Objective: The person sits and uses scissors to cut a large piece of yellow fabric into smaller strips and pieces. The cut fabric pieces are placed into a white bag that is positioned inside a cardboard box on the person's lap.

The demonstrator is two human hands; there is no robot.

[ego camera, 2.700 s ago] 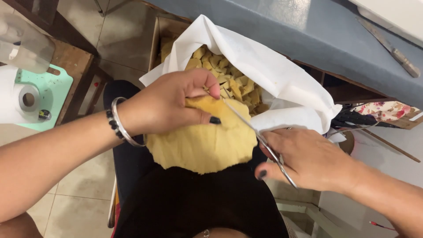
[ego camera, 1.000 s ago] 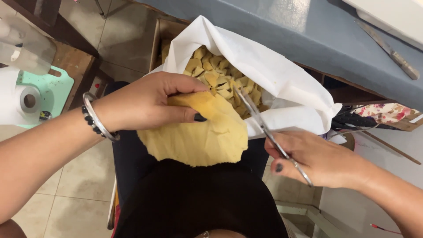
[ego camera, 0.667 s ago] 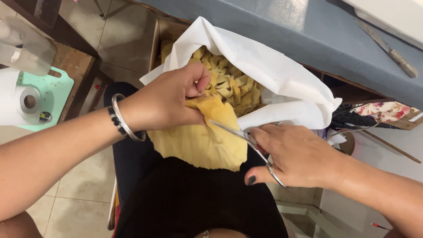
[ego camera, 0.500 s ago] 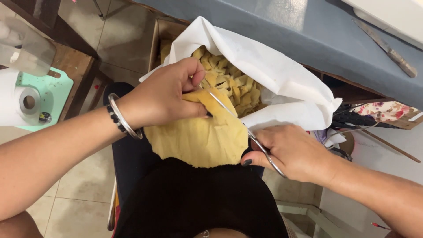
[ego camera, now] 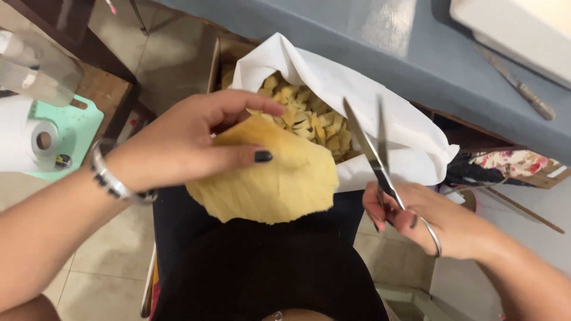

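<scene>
Over the person's lap, a thin, round yellow sheet (ego camera: 270,181) with a ragged lower edge is held flat and roughly level, its far edge reaching toward the mouth of a white bag (ego camera: 380,113). The left hand (ego camera: 184,145) has the grip on it: the thumb with a dark-painted nail presses on top of the sheet, the fingers curl over its far left edge, so the hand is closed on the sheet. A metal bangle and dark beads (ego camera: 116,184) circle that wrist. To the right, clear of the sheet, the right hand (ego camera: 428,220) holds a pair of steel scissors (ego camera: 380,154) by the handles, its fingers through the loops; the blades point up and away, spread a little apart, with nothing between them. Behind the sheet the white bag lies open, filled with small cut yellow pieces (ego camera: 309,116). Beyond it runs the grey-blue bench (ego camera: 380,41), where a knife (ego camera: 517,83) lies near the far right. On the left stand a white paper roll (ego camera: 27,137) on a mint-green tray (ego camera: 80,134).
</scene>
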